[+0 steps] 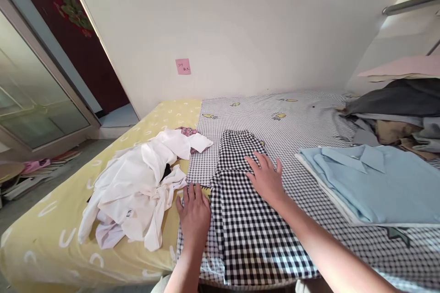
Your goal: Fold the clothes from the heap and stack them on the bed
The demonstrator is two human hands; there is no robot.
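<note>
Head view: checked garment (240, 229) lies flat on the bed (51, 238). Left hand (194, 213), fingers close together, presses its left edge. Right hand (266, 178), fingers spread, rests flat mid-cloth. White clothes heap (137, 183) lies left, folded blue shirt (378, 183) right.

Bright, even daylight with soft shadows; sharp centre, wide-angle stretching at the edges, mild wall glare.

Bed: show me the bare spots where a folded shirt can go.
Free: the checked sheet between the gingham shirt, the blue shirt and the wall; the yellow sheet behind the white pile and at its near-left corner. Crowded: the right side, with the blue shirt and the clothes heap.
</note>
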